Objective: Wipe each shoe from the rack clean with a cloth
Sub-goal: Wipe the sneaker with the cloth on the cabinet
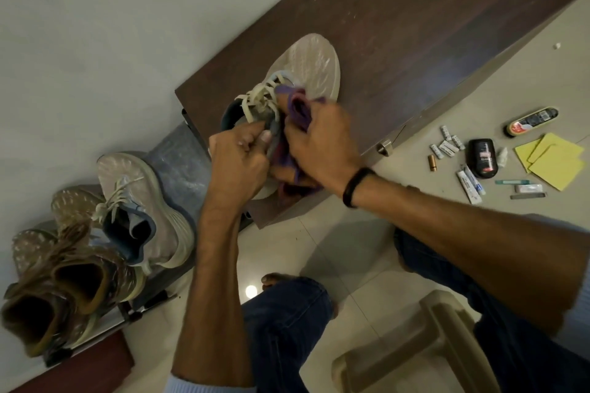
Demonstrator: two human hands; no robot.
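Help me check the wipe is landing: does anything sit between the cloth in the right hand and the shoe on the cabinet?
Nothing visible does. The right hand holds the purple cloth straight against the shoe beside its laces, while the left hand grips the shoe's collar next to the cloth.

Pale wall; tiled floor; dark wooden cabinet

- Dim, warm indoor light; the whole view is underexposed and its colours are muted.
- A small round glare spot sits on the floor tiles toward 6 o'clock.
- Soft shadows lie on those tiles just beside the glare.
- Wide-angle stretching is strongest at 4 and 8 o'clock.
- The brown shoes at 8 o'clock look smeared and soft.
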